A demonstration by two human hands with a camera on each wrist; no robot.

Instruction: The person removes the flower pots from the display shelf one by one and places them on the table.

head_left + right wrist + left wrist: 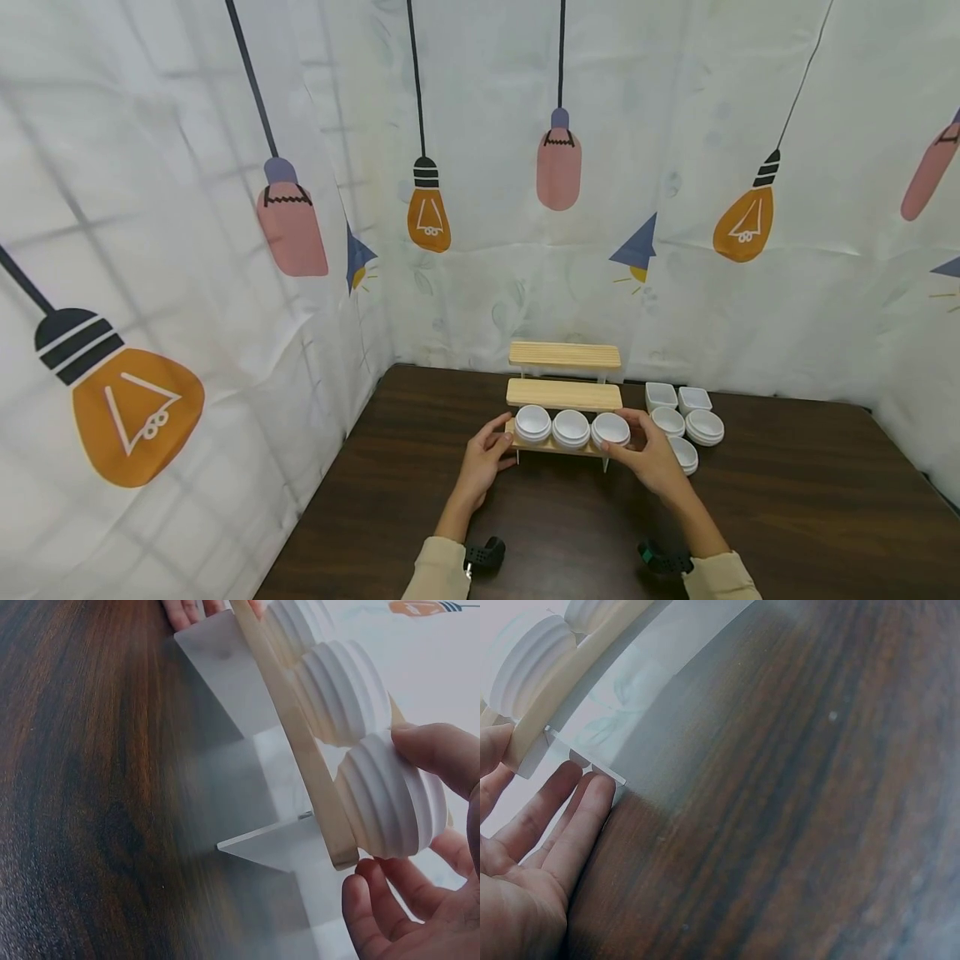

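Note:
A tiered display stand (564, 393) with pale wooden shelves and clear supports stands on the dark table. Along its lowest shelf sit three small stacks of white round bowls: left (533, 422), middle (571, 428) and right (611, 428). My left hand (482, 460) grips the left end of that shelf, its thumb at the plank's end and its lower fingers beside a clear support (600, 756). With thumb and fingers on opposite sides, my right hand (651, 454) holds the right bowl stack (390, 796); its lower fingertips are right at the shelf's end (341, 855).
Right of the stand are square white dishes (661, 395) at the back, with round white bowls (704, 427) in front of them. A printed curtain (480, 308) hangs behind the dark wooden table (810, 500) and along its left side.

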